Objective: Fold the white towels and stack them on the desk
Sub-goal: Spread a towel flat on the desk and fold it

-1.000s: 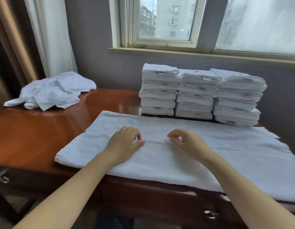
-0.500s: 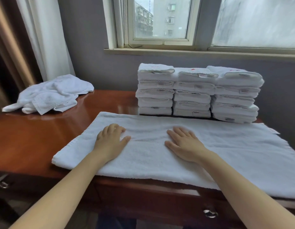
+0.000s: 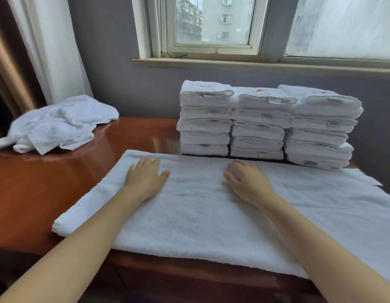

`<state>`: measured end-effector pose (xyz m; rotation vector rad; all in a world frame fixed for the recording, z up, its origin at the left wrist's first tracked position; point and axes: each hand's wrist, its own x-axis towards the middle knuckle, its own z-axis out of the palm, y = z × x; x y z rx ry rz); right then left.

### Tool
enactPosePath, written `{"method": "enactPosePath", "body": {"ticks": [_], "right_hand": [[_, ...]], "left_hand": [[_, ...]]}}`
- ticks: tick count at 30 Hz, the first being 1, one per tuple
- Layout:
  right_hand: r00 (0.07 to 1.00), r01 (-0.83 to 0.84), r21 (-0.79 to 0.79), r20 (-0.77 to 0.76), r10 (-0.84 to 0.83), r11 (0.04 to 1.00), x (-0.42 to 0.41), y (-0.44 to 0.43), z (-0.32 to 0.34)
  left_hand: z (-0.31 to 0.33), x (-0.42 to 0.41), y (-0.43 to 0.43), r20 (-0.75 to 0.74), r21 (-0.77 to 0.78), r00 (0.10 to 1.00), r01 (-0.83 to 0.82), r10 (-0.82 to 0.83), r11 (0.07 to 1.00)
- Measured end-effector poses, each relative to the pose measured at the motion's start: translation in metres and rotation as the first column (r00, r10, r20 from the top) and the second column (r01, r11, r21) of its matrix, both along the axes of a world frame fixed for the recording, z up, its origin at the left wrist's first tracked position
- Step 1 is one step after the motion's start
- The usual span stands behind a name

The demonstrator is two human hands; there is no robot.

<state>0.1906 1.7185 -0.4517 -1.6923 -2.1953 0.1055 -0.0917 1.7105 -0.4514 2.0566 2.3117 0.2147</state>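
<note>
Left hand and right hand are both pressing palm-down on the towel, fingers straight and loosely spread, pinching nothing. They are sitting near each other around the towel's middle, toward its far long edge.

Towel is lying flat along the desk's front edge, near long side overhanging that edge a little. Left short end is stopping well short of the desk's left edge; right end is running out of frame. Faint line is crossing it under the wrists, probably the edge of a folded-over layer, cannot tell for sure.

Judging handling: thick terry, soft and limp, light, grippy not slippery, nothing fragile. It is likely going to sag and drag if lifted by one point, so smoothing with flat palms is making sense now. Best hold is looking like the two corners of the left short end, one pinch each, carrying them over to the right end and matching corners before pressing the crease.

Just behind the towel's far edge, three folded stacks are standing side by side at the desk's back edge against the wall, touching one another, red marks on the top ones. Crumpled heap of unfolded towels is waiting at the back left corner, well apart. Window is showing above the stacks, curtain hanging at left.
</note>
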Motion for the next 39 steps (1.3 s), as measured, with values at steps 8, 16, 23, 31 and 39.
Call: {"method": "enactPosePath", "body": {"ticks": [8, 16, 23, 31, 39], "right_hand": [[0.988, 0.108, 0.086, -0.118, -0.097, 0.99, 0.01, 0.035, 0.0], [0.993, 0.114, 0.133, -0.052, -0.108, 0.985, 0.01, 0.046, -0.008], [0.989, 0.133, 0.153, 0.037, -0.14, 0.979, 0.008, 0.048, -0.01], [0.995, -0.094, 0.111, 0.05, 0.089, 0.989, -0.014, 0.04, -0.001], [0.998, -0.032, 0.141, -0.047, 0.039, 0.989, -0.067, 0.046, 0.004]], "left_hand": [[0.0, 0.031, 0.038, 0.209, 0.227, 0.95, 0.184, -0.233, 0.956], [-0.009, 0.021, 0.06, 0.127, 0.283, 0.985, 0.073, -0.113, 0.956], [-0.009, 0.021, 0.056, 0.282, 0.478, 0.912, 0.136, -0.298, 0.868], [-0.007, 0.027, 0.049, 0.221, 0.631, 0.868, 0.22, -0.445, 0.744], [-0.001, 0.025, 0.04, 0.177, 0.702, 0.876, 0.208, -0.449, 0.681]]}}
